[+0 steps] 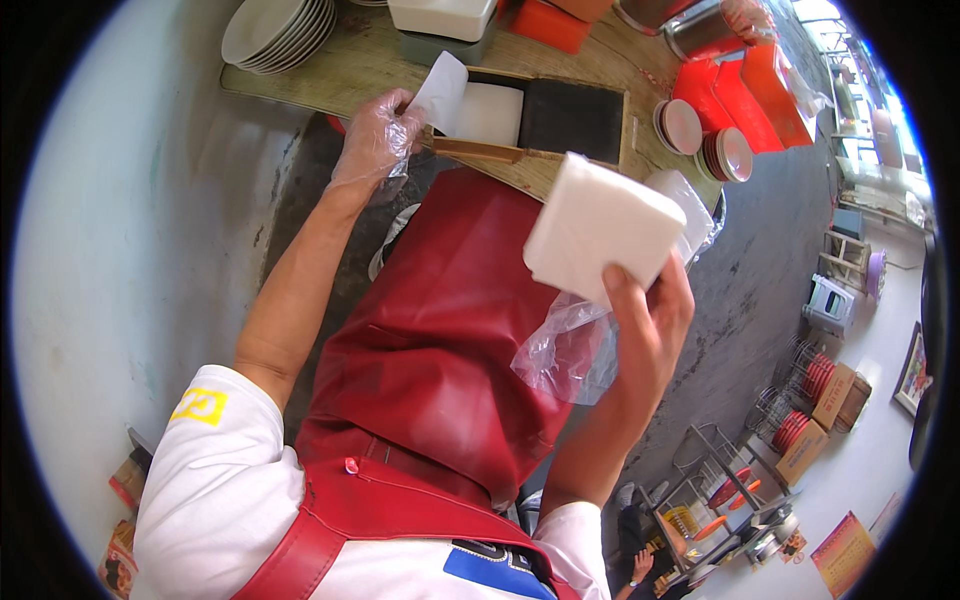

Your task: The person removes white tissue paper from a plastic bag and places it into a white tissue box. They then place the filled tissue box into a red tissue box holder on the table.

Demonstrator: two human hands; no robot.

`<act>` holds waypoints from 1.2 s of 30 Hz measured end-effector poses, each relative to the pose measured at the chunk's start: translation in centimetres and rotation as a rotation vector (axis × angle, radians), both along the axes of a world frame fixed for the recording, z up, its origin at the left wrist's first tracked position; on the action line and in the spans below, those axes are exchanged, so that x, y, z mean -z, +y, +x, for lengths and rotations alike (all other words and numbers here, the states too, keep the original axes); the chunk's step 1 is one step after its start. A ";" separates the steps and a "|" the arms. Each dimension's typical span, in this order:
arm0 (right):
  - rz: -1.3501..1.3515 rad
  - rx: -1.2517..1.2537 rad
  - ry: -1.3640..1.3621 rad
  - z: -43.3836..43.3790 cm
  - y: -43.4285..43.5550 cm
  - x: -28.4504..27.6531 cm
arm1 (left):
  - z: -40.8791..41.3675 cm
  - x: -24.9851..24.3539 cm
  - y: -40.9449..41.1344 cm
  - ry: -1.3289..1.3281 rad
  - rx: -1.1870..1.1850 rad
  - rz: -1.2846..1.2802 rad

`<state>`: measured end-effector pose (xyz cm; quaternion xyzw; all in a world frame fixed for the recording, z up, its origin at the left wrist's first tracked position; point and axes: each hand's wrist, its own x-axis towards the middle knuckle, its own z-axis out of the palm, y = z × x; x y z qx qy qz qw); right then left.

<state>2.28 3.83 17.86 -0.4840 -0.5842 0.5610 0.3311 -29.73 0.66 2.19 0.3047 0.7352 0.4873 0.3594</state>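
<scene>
My left hand (379, 139), in a clear plastic glove, pinches a white paper sheet (444, 91) at the near left corner of a wooden box (480, 150). Inside that box, a white stack (491, 112) fills the left part; the right part is a dark compartment (574, 124). My right hand (652, 315) grips a thick square stack of white paper napkins (604, 225), thumb on top, held up in front of the table edge. Crumpled clear plastic film (566, 349) hangs below the napkins. Behind them shows another white, plastic-wrapped pack (686, 206).
The wooden table (337, 82) carries stacked white plates (277, 34), a white container (442, 15), orange-red boxes (739, 97) and small stacked dishes (724, 154). A wall (135, 187) stands close on my left. Wire racks (720, 480) and another person's hand (642, 564) appear at lower right.
</scene>
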 end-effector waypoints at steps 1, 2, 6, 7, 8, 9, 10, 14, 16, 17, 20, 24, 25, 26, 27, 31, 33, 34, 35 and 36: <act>-0.005 -0.021 0.013 -1.1 0.9 0.3 | 0.2 0.3 0.0 -0.120 -0.052 0.008; -0.010 -0.043 0.025 -2.1 1.8 0.5 | 0.3 0.5 -0.2 -0.177 -0.070 0.024; -0.044 -0.089 0.039 -5.6 5.8 2.3 | 1.2 1.0 -0.7 -0.365 -0.141 0.113; -0.036 -0.103 -0.015 -6.3 6.7 2.9 | 1.3 1.0 -0.7 -0.400 -0.161 0.141; -0.027 -0.116 -0.070 -6.9 7.7 3.6 | 1.4 1.0 -0.5 -0.378 -0.167 0.107; -0.021 -0.120 -0.128 -7.2 8.7 4.7 | 1.5 1.0 -0.2 -0.361 -0.165 0.070; 0.055 -0.121 -0.296 -8.1 9.5 5.6 | 1.4 0.9 -0.1 -0.335 -0.169 0.033; 0.325 -0.127 -0.673 -11.5 9.8 6.9 | 1.2 1.3 -0.9 -0.407 -0.136 0.108; 0.440 -0.140 -0.790 -12.5 9.5 7.4 | 1.6 1.1 -1.1 -0.448 -0.167 0.126; 0.498 -0.145 -0.849 -12.9 9.4 7.6 | 1.7 1.0 -1.1 -0.449 -0.170 0.131; 0.546 -0.169 -0.944 -13.8 8.9 7.1 | 1.9 0.7 -1.1 -0.441 -0.167 0.134; 0.613 -0.162 -1.017 -14.1 8.8 6.4 | 1.9 1.2 -1.0 -0.430 -0.170 0.137; 0.639 -0.172 -1.022 -14.2 8.8 6.5 | 2.0 1.2 -1.0 -0.439 -0.175 0.142; 0.664 -0.182 -1.027 -14.2 8.9 6.8 | 2.0 1.3 -1.1 -0.429 -0.170 0.138; 0.691 -0.188 -1.034 -14.2 9.0 6.9 | 1.9 1.2 -1.1 -0.420 -0.163 0.137; 0.747 -0.153 -1.065 -14.3 8.3 7.1 | 2.1 0.8 -1.1 -0.400 -0.169 0.109; 0.768 -0.125 -1.083 -14.2 8.0 7.1 | 2.0 0.6 -1.1 -0.390 -0.161 0.103; 0.777 -0.127 -1.085 -14.2 7.9 7.2 | 2.0 0.6 -1.2 -0.386 -0.157 0.099; 0.786 -0.128 -1.087 -14.2 7.8 7.3 | 2.0 0.8 -1.2 -0.392 -0.154 0.102; 0.797 -0.128 -1.088 -14.3 7.8 7.3 | 1.9 0.9 -1.2 -0.398 -0.151 0.107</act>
